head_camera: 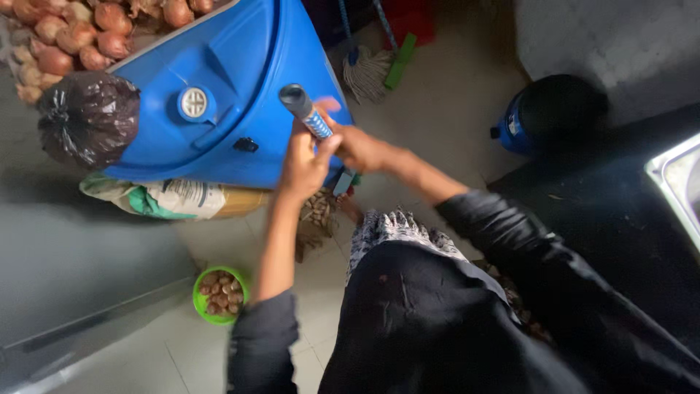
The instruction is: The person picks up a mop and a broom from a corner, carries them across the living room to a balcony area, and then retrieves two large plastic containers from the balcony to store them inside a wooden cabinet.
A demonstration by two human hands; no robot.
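Near the centre of the frame, slightly above the middle, a grey tubular handle [305, 109] with a blue patterned band points up toward the camera, its open end topmost. The left hand [305, 164] is wrapped around it from below, fingers closed on the shaft. The right hand [361, 148] grips the same handle just beside the left, reaching in from the right; its fingers are curled, though how tightly cannot be told. Both forearms emerge from black sleeves [510, 233].

Directly behind the handle lies a large blue plastic drum [219, 66] with a white screw cap [194, 103], filling the upper left centre. A knotted black plastic bag [87, 117] rests at its left edge, and onions [65, 33] are heaped in the upper left corner. Under the drum sits a crumpled sack [168, 198]. Below the hands, brown dry matter [315, 215] lies on the tiled floor, and a green bowl [199, 300] of brown pieces stands at lower left. A mop head [367, 73] lies at top centre; a dark blue container [547, 117] stands at upper right, a metal sink [674, 179] at the right edge.
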